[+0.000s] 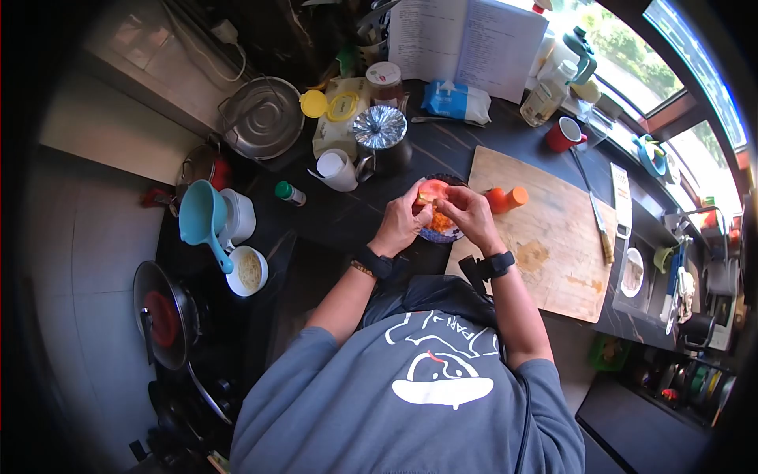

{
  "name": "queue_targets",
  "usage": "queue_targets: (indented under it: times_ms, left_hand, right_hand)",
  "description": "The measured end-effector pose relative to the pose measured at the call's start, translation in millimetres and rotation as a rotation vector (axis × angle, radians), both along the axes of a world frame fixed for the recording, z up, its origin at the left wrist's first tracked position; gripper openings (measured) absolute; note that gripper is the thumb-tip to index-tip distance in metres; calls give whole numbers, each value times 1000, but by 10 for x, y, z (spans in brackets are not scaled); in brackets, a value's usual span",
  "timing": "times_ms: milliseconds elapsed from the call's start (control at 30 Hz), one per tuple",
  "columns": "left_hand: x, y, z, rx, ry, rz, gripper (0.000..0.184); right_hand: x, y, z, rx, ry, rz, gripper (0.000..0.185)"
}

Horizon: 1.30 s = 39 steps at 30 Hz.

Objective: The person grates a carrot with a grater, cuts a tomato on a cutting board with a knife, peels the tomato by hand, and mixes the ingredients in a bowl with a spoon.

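Over a patterned bowl point(452, 237), my left hand point(401, 221) and my right hand point(472, 215) hold a red piece of food point(432, 190) between them, with the fingers of both closed on it. It looks like a piece of tomato. Orange pieces point(440, 222) lie in the bowl below my fingers. Just right of my right hand, an orange carrot-like piece point(516, 197) and a red item point(497, 200) rest on the wooden cutting board point(545, 261).
A knife point(606, 237) lies along the board's right edge. Behind stand a foil-covered pot point(383, 154), a red mug point(562, 136) and an open book point(466, 43). Left are a green-capped jar point(290, 193), a white bowl point(248, 271), a blue ladle point(202, 212) and a pan point(166, 316).
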<state>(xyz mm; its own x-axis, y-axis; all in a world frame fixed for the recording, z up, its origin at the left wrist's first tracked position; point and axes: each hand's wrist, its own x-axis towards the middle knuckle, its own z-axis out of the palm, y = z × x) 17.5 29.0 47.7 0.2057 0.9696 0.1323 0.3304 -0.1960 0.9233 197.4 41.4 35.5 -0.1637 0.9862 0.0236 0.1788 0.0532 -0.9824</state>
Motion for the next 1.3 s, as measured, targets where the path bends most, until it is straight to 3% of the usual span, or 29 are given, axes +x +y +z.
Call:
queue_targets:
  times_ms: [167, 333, 400, 467, 533, 667, 733, 833, 933, 967, 1000, 1033, 1167, 1233, 1300]
  left_hand:
    - [58, -13, 15, 75, 133, -8, 50]
    - [10, 13, 84, -61, 192, -93, 48]
    - [11, 21, 29, -64, 156, -52, 45]
    - [17, 32, -40, -67, 122, -5, 43]
    - [53, 37, -113, 152, 269, 54, 42]
    - [89, 37, -195, 344, 211, 70, 41]
    - [54, -6, -83, 31, 237, -45, 36]
    - [58, -12, -133, 101, 211, -21, 33]
    - [-41, 9, -134, -80, 181, -101, 34]
    - [-52, 21, -152, -79, 181, -100, 34]
    - [-61, 30, -191, -264, -34, -91, 34]
    - [-69, 30, -232, -446, -250, -80, 34]
    - [-99, 2, -365, -550, -437, -64, 38]
    - [-81, -28, -365, -702, -849, -5, 41]
    - [-81, -29, -384, -720, -911, -8, 40]
  right_hand:
    - [17, 13, -102, -28, -117, -64, 29]
    - [99, 33, -119, -66, -122, -35, 26]
    - [100, 31, -99, -210, 120, 1, 24]
    - [104, 39, -148, -207, 119, 12, 24]
    - [95, 39, -190, -204, 120, 23, 23]
    - [94, 32, -213, -58, -86, -30, 23]
    - [83, 31, -194, -9, -135, -47, 23]
    - [82, 44, -191, -12, -180, -76, 25]
    - [121, 46, -257, -127, -46, -58, 23]
    - [133, 31, -273, -246, 131, -62, 21]
    - [131, 13, -256, -365, 307, -66, 19]
    - [117, -7, -242, -365, 306, -63, 19]
    - [58, -33, -232, -455, 607, -125, 19]
    - [35, -39, -192, -472, 686, -130, 21]
    - [7, -58, -149, -462, 837, -146, 23]
